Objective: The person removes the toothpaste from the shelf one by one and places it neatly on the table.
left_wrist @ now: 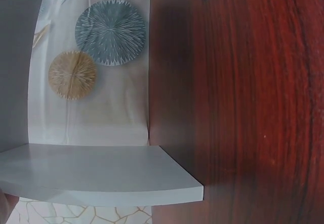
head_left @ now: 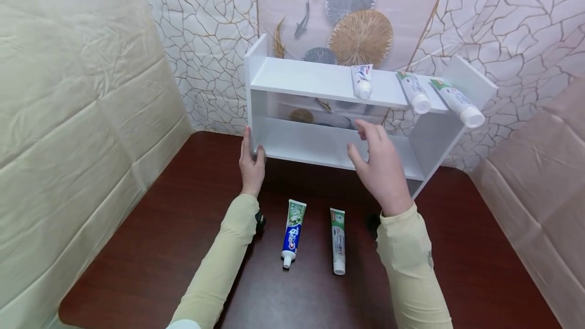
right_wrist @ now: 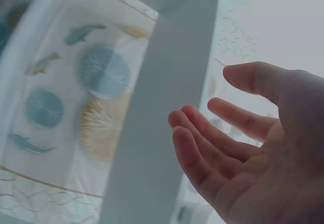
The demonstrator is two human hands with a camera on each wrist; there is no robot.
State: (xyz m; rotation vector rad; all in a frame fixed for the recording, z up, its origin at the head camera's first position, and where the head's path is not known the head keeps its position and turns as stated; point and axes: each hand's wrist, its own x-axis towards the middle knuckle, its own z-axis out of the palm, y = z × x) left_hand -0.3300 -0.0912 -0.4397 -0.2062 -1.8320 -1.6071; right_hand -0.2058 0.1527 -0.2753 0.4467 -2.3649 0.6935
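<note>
A white two-tier shelf (head_left: 301, 138) stands on the dark table. My left hand (head_left: 252, 166) holds its left side panel, fingers along the outer face and thumb at the front edge; only a bit of that hand (left_wrist: 7, 206) shows in the left wrist view. My right hand (head_left: 381, 169) hovers before the shelf with nothing in it, its fingers loosely bent in the right wrist view. On the upper board lie a small toothpaste tube (head_left: 362, 81), a second toothpaste tube (head_left: 414, 92) and a third toothpaste tube (head_left: 458, 103), caps toward me.
Between my forearms, a blue-and-green toothpaste tube (head_left: 293, 232) and a grey-and-green toothpaste tube (head_left: 338, 242) lie on the table (head_left: 151, 248), caps toward me. A patterned cloth (head_left: 205, 39) hangs behind the shelf, and beige padded walls (head_left: 77, 90) flank the table.
</note>
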